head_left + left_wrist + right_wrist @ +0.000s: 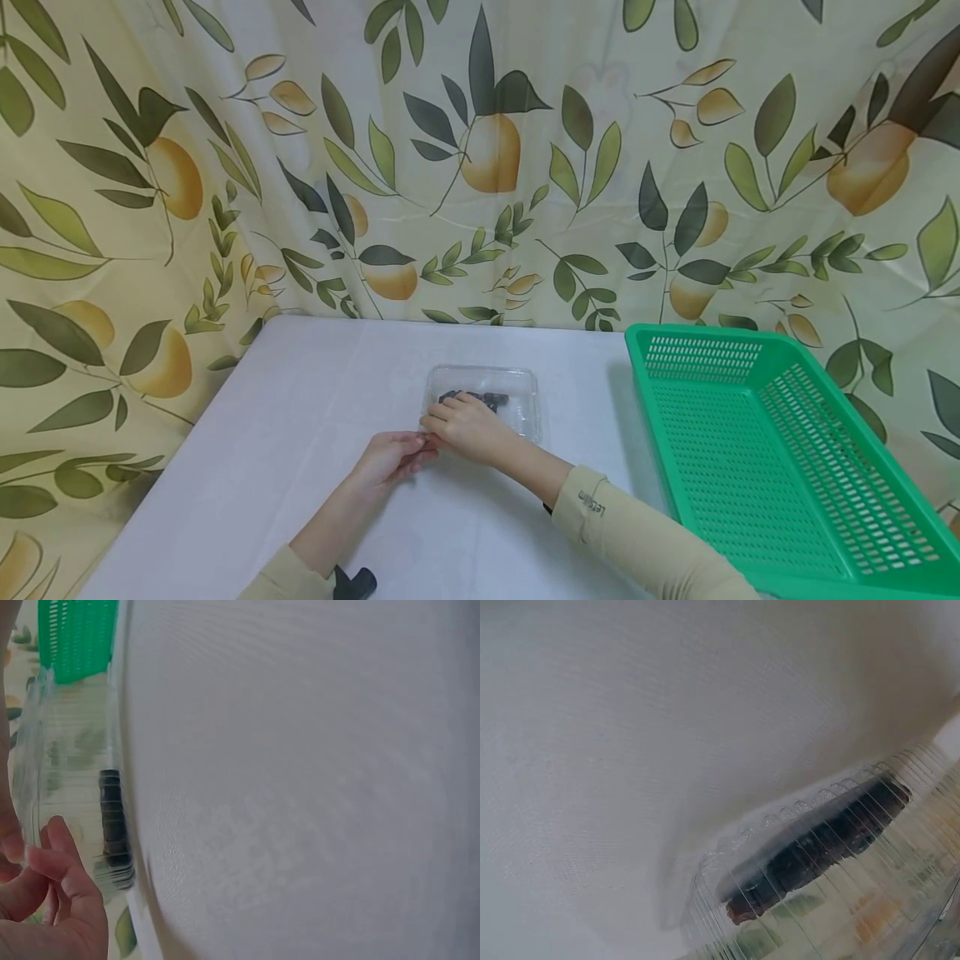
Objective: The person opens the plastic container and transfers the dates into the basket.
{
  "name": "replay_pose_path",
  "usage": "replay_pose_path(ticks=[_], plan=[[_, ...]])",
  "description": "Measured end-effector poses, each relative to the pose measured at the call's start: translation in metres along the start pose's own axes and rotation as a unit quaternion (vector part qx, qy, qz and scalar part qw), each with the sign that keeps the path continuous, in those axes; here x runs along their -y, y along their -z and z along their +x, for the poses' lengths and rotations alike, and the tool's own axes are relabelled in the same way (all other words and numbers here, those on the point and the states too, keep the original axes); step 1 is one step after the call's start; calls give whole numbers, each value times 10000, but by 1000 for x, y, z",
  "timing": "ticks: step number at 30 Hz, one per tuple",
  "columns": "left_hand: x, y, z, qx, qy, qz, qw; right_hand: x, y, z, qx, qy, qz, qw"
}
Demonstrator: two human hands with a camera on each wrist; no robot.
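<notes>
A clear plastic box (531, 421) stands on the white table near its middle, with several dark, wrinkled pieces (491, 400) inside. Through the ribbed wall in the right wrist view, the pieces look like one long dark row (817, 851). My left hand (393, 457) is at the box's front left corner; its thumb and index finger pinch the rim. Over that same corner bends my right hand (471, 425), its fingers curled down at the rim against the left fingertips. The right hand hides part of the box in the head view.
A large green plastic basket (660, 433) with perforated walls stands to the right of the box. Behind the table hangs a curtain (450, 250) printed with leaves and fruit. A black object (354, 583) shows by the left sleeve.
</notes>
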State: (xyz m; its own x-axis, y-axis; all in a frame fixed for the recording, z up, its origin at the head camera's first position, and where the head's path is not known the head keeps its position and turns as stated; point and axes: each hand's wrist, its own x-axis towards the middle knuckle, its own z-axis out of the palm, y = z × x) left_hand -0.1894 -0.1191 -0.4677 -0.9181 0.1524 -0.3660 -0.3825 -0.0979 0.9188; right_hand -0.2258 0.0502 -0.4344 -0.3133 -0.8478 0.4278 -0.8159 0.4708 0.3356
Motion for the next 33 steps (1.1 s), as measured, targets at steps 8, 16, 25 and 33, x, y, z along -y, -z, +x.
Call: replay_pose_path(ticks=[8,16,25,33], plan=[[-1,-3,1,-178,-31,152,9997,-4,1,3,-220,31,-86,9997],[0,2,1,19,66,200,9998,-11,11,6,-119,-138,-6,9998],[-4,1,-1,114,182,228,9995,-28,25,12,-564,57,-144,9983],[-4,0,-2,64,251,264,9993,-46,34,12,-970,230,-498,9938]])
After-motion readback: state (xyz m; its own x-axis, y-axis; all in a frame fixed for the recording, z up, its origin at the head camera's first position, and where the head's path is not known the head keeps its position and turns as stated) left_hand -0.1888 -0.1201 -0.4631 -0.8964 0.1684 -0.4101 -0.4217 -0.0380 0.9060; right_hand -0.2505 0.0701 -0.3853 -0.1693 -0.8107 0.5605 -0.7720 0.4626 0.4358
